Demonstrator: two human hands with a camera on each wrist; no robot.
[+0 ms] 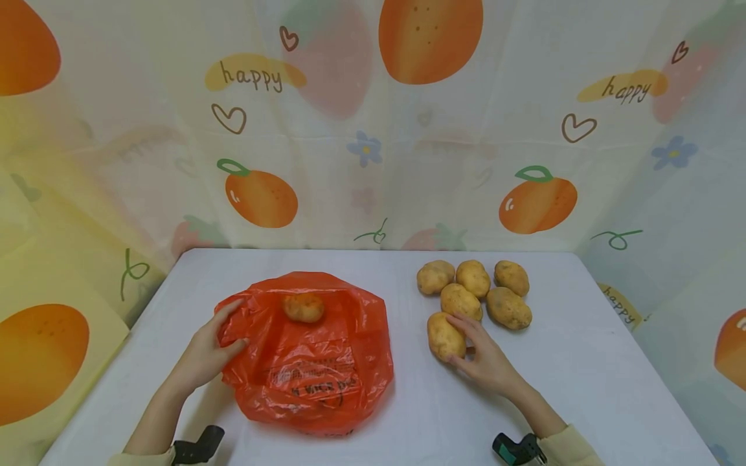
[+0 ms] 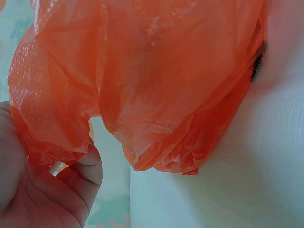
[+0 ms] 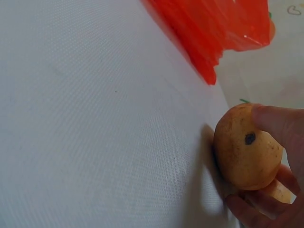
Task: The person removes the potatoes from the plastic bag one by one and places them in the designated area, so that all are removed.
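Observation:
A red plastic bag (image 1: 309,382) lies on the table with its mouth spread, and one potato (image 1: 304,307) rests inside it. At the bag's left edge my left hand (image 1: 205,353) holds the rim; in the left wrist view its fingers (image 2: 88,166) curl round the thin plastic. My right hand (image 1: 486,359) grips the nearest potato (image 1: 445,336) of the group on the right, thumb on one side and fingers on the other. In the right wrist view this potato (image 3: 247,147) shows a dark spot and sits at the table surface.
Several more potatoes (image 1: 460,301) lie close together behind the right hand, towards the table's back right. The white table (image 1: 408,414) ends at a printed cloth backdrop (image 1: 431,142). Each wrist wears a small black device (image 1: 198,445).

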